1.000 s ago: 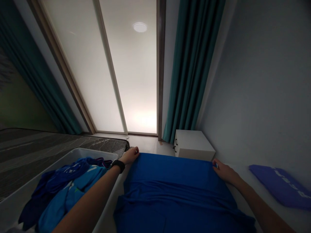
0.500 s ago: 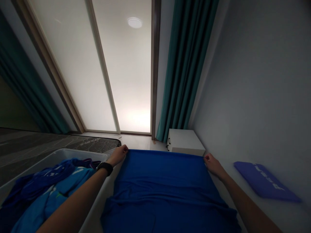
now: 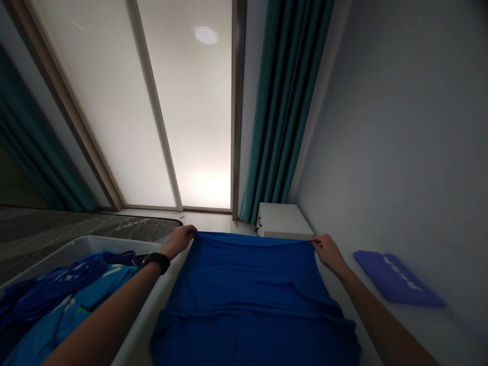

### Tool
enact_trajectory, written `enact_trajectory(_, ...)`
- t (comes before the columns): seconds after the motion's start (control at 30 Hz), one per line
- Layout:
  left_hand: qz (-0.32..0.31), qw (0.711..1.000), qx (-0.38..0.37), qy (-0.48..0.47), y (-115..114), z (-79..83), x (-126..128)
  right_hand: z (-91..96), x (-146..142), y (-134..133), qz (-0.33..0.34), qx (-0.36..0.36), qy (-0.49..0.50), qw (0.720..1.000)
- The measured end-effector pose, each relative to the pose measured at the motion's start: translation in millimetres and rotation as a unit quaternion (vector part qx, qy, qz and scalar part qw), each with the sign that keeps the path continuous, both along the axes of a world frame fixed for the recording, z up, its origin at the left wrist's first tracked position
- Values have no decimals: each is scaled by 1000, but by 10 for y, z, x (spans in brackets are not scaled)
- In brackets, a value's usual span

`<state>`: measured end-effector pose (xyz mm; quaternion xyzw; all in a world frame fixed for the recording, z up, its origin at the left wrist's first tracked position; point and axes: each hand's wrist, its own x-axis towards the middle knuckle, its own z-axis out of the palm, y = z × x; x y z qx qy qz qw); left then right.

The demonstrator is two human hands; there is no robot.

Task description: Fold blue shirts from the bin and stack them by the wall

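A blue shirt [image 3: 251,300] is spread in front of me, its far edge stretched taut between both hands and its nearer part creased. My left hand [image 3: 180,240], with a black band on the wrist, pinches the far left corner. The far right corner is pinched by my right hand [image 3: 326,250]. Between the hands the edge sags slightly and shows two layers of cloth. The shirt's near end runs out of the bottom of the view.
Left of the shirt stands a white tub [image 3: 114,243] holding blue garments [image 3: 72,290]. A folded purple item with white lettering [image 3: 398,279] lies at the right by the wall. A white cabinet [image 3: 284,218] stands beyond, near the teal curtain [image 3: 284,112] and frosted sliding doors [image 3: 194,117].
The view has turned slightly, so surroundings sit further left. Both hands keep their pinch on the shirt. Its far edge now sags a little, with the back layer showing.
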<state>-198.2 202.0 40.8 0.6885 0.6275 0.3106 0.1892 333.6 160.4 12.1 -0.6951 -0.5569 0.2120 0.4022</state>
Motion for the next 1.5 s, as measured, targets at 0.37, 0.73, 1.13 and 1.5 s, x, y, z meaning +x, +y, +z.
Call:
enact_trajectory(0.37, 72, 953, -86, -280, -95, 226, 167, 302, -322, -62, -49, -28, 240, 969)
enact_trajectory(0.73, 74, 850, -69, -518, -34, 249, 336, 386, -411, 4, -77, 52, 396, 914)
enact_trajectory(1.13, 112, 848, -90, -510, -158, 5, 339, 109, -358, -18, -84, 23, 396, 914)
enact_trajectory(1.5, 85, 942, -114, -305, -742, -312, 64, -212, -226, -735, -35, -122, 171, 977)
